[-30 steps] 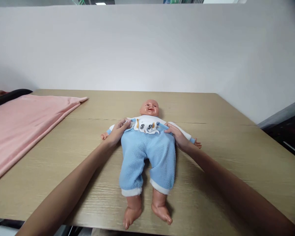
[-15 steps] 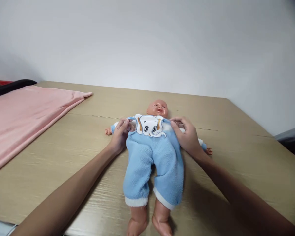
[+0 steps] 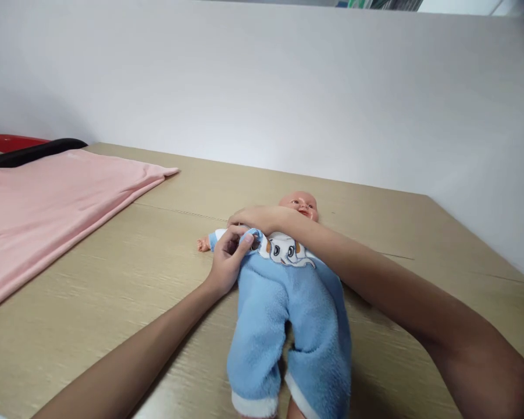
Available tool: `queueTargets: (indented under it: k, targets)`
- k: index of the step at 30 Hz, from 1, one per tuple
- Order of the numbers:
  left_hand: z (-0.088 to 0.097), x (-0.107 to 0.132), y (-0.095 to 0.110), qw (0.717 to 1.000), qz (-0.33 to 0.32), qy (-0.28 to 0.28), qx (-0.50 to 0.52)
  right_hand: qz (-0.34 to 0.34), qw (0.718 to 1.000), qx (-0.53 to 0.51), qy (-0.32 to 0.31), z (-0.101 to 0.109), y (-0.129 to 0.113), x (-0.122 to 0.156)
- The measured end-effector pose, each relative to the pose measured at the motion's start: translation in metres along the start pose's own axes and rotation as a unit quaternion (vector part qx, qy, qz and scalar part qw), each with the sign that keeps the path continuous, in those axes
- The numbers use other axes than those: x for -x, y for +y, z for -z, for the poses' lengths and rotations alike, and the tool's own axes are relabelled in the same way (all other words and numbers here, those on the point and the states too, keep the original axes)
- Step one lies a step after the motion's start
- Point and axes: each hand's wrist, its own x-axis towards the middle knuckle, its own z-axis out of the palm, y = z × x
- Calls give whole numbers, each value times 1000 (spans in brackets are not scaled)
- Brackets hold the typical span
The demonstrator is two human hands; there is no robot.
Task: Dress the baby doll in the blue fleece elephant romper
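Note:
A baby doll [image 3: 313, 212] lies on its back on the table, dressed in blue fleece overalls [image 3: 266, 302] over a white top with blue cuffs. A white elephant face [image 3: 283, 249] decorates the bib. My left hand [image 3: 229, 256] pinches the blue strap [image 3: 255, 234] at the bib's left side, thumb on top. Across the doll's chest and chin reaches my right arm, and my right hand [image 3: 250, 217] bends over the doll's left-side shoulder, close to my left fingers. Its fingertips are mostly hidden, so what they touch cannot be made out.
A pink cloth [image 3: 70, 192] is spread over the table's left side. Behind it are a black curved bar [image 3: 39, 152] and a red object [image 3: 13, 141]. The wooden table [image 3: 419, 349] meets a white wall [image 3: 262, 87] at the back.
My right hand has left the bib's right side and crossed over the chest to the left strap. My left hand stays at that strap. The view has shifted slightly.

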Motion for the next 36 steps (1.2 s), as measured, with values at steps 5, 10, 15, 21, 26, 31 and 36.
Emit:
queueTargets:
  k: [5,10,15,21,26,31,36]
  targets:
    - [2,-1,-2,1000,14,13,7,26,996,-41,-71,-5,16,-15]
    - [4,6,-5,998,-32,17,-58,8,996,-89,16,-18,23,-4]
    - [7,15,-8,984,-126,-2,-126,-36,979,-128,156,-24,8,19]
    - [11,24,-17,977,-151,55,-140,-47,954,-198,219,-13,-10,52]
    - [1,31,-12,979,-119,147,-79,-47,968,-207,133,-21,-9,61]
    - [-4,16,4,989,-53,141,-10,-18,968,-219,118,-27,-9,54]
    - [5,-8,2,996,10,81,-18,-14,967,-235,99,-13,-12,58]
